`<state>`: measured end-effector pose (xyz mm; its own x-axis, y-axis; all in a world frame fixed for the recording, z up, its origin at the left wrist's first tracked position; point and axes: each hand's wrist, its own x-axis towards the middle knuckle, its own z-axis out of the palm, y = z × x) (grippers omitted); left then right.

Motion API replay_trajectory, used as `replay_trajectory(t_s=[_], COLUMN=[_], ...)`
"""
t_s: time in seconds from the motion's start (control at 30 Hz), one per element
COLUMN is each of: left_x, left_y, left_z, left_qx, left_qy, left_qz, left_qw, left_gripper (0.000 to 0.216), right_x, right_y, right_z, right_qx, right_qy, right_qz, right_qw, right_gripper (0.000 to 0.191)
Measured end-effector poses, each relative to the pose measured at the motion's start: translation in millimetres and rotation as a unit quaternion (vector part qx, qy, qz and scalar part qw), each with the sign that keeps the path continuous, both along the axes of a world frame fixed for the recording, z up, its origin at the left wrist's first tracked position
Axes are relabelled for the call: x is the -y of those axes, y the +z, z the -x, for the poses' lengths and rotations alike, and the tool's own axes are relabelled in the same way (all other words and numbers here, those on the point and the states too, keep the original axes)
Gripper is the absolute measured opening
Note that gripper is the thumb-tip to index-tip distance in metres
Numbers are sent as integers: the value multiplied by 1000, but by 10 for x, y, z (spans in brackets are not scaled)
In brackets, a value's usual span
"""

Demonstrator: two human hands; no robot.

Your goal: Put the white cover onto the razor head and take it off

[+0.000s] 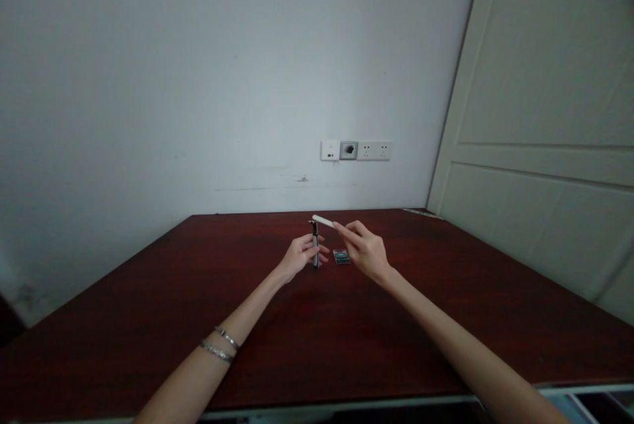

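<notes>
My left hand (302, 254) grips a slim dark stick-like object (316, 246) and holds it upright over the dark red table (198, 292). My right hand (364, 249) pinches a small white elongated piece (324, 220) between fingertips, just above and to the right of the dark object's top end. A small green packet (341, 256) lies flat on the table between the two hands, closer to my right hand. Two thin bracelets sit on my left forearm.
The table meets a white wall at the back, where a row of wall sockets (356, 150) is mounted. A pale panelled door (539, 146) stands along the table's right side. The table's near edge (347, 404) runs along the bottom.
</notes>
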<state>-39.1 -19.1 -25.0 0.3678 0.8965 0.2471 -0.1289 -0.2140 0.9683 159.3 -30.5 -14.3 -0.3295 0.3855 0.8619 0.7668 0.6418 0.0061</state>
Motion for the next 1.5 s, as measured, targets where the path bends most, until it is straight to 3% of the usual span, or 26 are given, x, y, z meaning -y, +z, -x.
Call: replay_trajectory(t_s=[0.17,0.3,0.47,0.6,0.73,0.9,1.03,1.2,1.37,1.5], left_x=[6,2,0,1,2,-8,-15,-9,-9,-15], left_y=[3,-9,-27,-31,-38,-49,-54,-39,-27,-28], left_z=[3,8,13,13,16,11,0,3,4,9], left_qx=[-17,-20,-27,-23,-12,14,26,37,40,38], left_qy=[11,9,6,0,-21,-38,-51,-62,-58,-58], left_qz=[-3,-8,-7,-6,5,14,13,17,21,21], left_qw=[1000,1000,1000,1000,1000,999,998,997,997,997], left_gripper=[33,32,29,30,34,38,34,36,34,35], right_x=[-13,-39,-73,-84,-93,-91,-60,-108,-158,-169], right_y=[-59,-60,-28,-28,-35,-73,-126,-139,-125,-113], right_z=[-2,-20,-49,-48,-45,-23,8,9,39,69], right_qx=[47,-4,35,5,71,14,89,-17,38,-17], right_qy=[12,-6,16,1,31,3,37,31,72,50], right_qz=[5,7,3,-3,-12,-20,4,17,45,47], right_qw=[999,1000,999,1000,997,1000,995,999,996,997], right_gripper=[41,41,42,42,42,44,49,47,43,42])
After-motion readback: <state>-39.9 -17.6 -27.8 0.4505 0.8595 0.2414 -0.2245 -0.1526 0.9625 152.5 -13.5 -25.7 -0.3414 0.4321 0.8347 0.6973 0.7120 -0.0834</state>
